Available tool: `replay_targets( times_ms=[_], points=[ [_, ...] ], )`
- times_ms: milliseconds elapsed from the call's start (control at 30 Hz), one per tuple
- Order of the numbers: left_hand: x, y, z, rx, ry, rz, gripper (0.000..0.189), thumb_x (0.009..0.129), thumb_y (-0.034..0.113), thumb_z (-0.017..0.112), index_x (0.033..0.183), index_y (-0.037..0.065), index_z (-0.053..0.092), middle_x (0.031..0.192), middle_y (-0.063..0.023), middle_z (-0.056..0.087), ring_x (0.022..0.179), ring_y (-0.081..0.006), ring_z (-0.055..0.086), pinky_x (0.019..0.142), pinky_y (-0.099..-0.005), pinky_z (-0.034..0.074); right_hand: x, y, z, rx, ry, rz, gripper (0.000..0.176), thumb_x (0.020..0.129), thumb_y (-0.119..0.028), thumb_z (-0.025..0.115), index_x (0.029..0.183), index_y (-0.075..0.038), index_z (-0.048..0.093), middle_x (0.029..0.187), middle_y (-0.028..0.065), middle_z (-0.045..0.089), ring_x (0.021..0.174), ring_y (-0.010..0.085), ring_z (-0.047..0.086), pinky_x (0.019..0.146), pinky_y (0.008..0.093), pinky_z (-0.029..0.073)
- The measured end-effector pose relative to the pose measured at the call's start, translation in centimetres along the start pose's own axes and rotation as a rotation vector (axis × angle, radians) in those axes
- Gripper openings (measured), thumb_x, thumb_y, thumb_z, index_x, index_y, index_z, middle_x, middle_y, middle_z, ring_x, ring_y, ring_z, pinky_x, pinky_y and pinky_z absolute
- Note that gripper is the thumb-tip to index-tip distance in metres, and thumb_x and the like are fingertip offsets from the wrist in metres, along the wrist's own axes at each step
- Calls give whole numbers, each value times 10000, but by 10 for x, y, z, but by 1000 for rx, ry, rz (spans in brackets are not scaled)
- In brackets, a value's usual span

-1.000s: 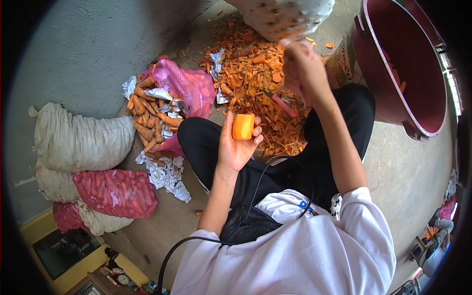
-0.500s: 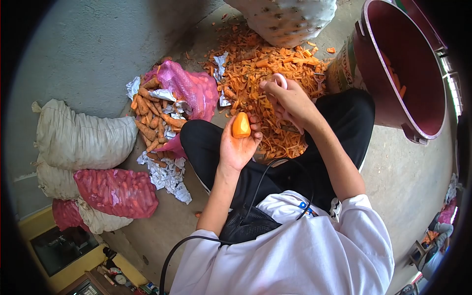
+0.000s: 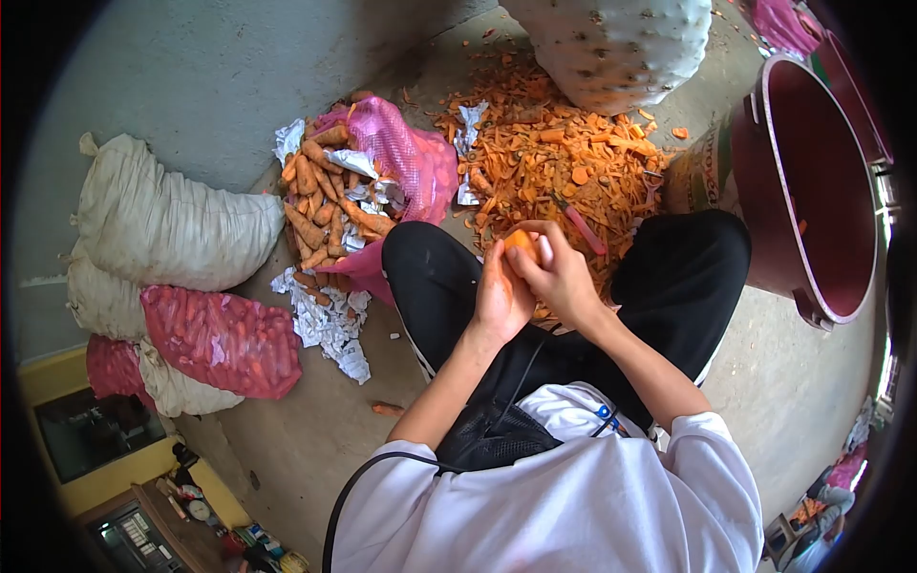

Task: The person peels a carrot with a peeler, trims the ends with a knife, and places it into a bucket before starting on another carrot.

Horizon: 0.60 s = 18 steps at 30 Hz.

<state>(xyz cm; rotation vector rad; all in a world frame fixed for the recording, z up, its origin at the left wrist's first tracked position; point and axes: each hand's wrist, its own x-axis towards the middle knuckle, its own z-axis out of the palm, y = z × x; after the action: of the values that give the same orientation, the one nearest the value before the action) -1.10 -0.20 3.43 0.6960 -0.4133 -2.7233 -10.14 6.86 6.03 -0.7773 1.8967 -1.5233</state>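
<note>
Both hands have come together over the lap since half a second ago, when the left held the carrot up alone and the right hung above it; the view has also shifted, so the heap of peelings now sits higher and more to the right. The left hand [image 3: 499, 298] is cupped closed around the lower part of the carrot [image 3: 521, 241] at the centre of the frame. The right hand [image 3: 565, 279] is curled around a pale pink tool [image 3: 544, 250] pressed against the carrot's top; what kind of tool it is cannot be told.

Judging by how things lie, the work is well under way but far from done. A broad heap of orange peelings [image 3: 554, 158] covers the floor in the upper centre, with a pink-handled tool [image 3: 585, 229] lying on it. The maroon tub [image 3: 812, 191] at the right shows only a fleck of orange inside. Left of centre, the opened pink mesh sack [image 3: 401, 153] still spills many unpeeled carrots [image 3: 320, 205] among torn paper [image 3: 330, 329], and a full red mesh sack [image 3: 224, 339] lies at the left between white sacks [image 3: 172, 224].

Everything rests on a bare grey concrete floor [image 3: 191, 76] — dusty, with a stray carrot bit [image 3: 387, 409] below the knee. Another white sack [image 3: 621, 38] stands at the top edge, and a yellow cabinet [image 3: 57, 382] fills the lower left corner.
</note>
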Motion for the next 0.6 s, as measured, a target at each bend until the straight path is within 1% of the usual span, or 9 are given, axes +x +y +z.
replay_targets(
  times_ms=[33, 67, 100, 167, 233, 333, 400, 433, 600],
  points=[
    [-1, 2, -4, 93, 3, -13, 460, 979, 408, 308, 1294, 94, 425, 1227, -51, 499, 1142, -161, 478, 978, -321, 378, 0, 0, -1, 88, 0, 37, 420, 855, -330, 619, 1122, -25, 505, 785, 136, 597, 653, 250, 622, 605, 363, 512],
    [-2, 3, 1, 209, 6, 71, 476, 981, 415, 311, 1315, 90, 407, 1237, -55, 492, 1141, -165, 477, 967, -323, 380, 2, -1, -7, 358, -104, 311, 390, 873, -311, 609, 1117, -21, 514, 722, 75, 573, 563, 137, 577, 498, 286, 477],
    [-3, 6, 10, 326, 9, 156, 494, 983, 423, 314, 1337, 85, 388, 1248, -59, 484, 1139, -168, 476, 957, -325, 383, 10, -3, -18, 432, -172, 500, 370, 882, -305, 598, 1109, -23, 522, 675, 46, 544, 515, 105, 540, 452, 240, 445],
    [-3, 28, -3, 672, 80, 256, 487, 984, 387, 364, 1357, 73, 366, 1263, -75, 469, 1140, -180, 476, 932, -336, 398, 19, -6, -33, 608, -90, 590, 385, 871, -323, 608, 1099, -21, 533, 659, 51, 541, 490, 123, 530, 438, 252, 443],
    [-11, 72, 7, 905, 108, 368, 389, 972, 273, 453, 1271, 26, 449, 1204, -102, 512, 1024, -184, 564, 818, -300, 469, 31, -20, -65, 454, 38, 570, 417, 857, -355, 611, 1090, -15, 546, 657, 60, 549, 485, 127, 525, 432, 249, 436],
    [-13, 136, -27, 915, 269, 518, 309, 969, 266, 459, 1118, 8, 543, 1015, -93, 598, 883, -173, 618, 742, -283, 509, 44, -61, -122, 328, 394, 242, 481, 851, -400, 586, 1132, -19, 500, 733, 91, 556, 452, 137, 499, 407, 275, 481],
    [-15, 175, -71, 856, 440, 556, 298, 958, 261, 486, 1096, 6, 557, 1014, -88, 596, 865, -165, 611, 728, -289, 510, 41, -97, -165, 396, 383, 70, 483, 861, -415, 577, 1083, 7, 503, 700, 38, 487, 411, 74, 425, 441, 314, 550],
    [-17, 191, -91, 786, 577, 544, 256, 937, 232, 506, 1081, 30, 570, 987, -68, 600, 851, -146, 602, 700, -268, 500, 43, -99, -193, 410, 533, 85, 491, 861, -402, 586, 1111, 14, 511, 696, 27, 483, 428, 42, 421, 439, 296, 547],
    [-27, 238, -223, 369, 935, 475, 211, 859, 233, 595, 1001, 78, 572, 912, -13, 583, 806, -130, 588, 678, -305, 491, 4, -48, -366, 101, 889, -204, 495, 898, -369, 561, 1192, 25, 510, 897, 58, 568, 507, 94, 478, 638, 316, 544]
  ],
)
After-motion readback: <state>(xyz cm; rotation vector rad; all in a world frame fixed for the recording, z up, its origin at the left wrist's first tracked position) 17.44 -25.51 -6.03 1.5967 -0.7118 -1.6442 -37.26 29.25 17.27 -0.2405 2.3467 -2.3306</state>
